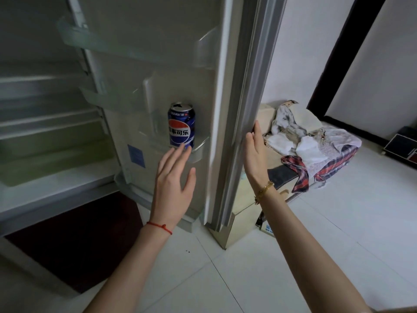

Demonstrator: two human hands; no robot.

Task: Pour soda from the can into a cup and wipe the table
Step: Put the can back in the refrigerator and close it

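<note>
Task is at the very start, by my read. Fridge (56, 136) stands open, its shelves look bare; door (176, 64) is swung out toward the camera. The can (181, 124) sits upright in a door shelf (198, 147), not lifted yet. No cup, no table and no wiping cloth in view, so fetching the can, the pour and the wipe all remain. A low box (279, 175) to the right carries a heap of fabric (316, 141), which I would not count as the wiping cloth without more evidence.

Grip, larger to smaller:
- Right hand (253, 152): fingers straight, laid flat against the outer edge of the door, seemingly steadying it. Not wrapped round anything. Gold bracelet (264, 190) on the wrist.
- Left hand (174, 179): fingers spread and extended, thumb out, reaching up toward the can. Fingertips (181, 146) sit at the can's lower front; whether they touch it or just overlap in view, I cannot tell. Nothing held. Red string (159, 227) on the wrist.
</note>
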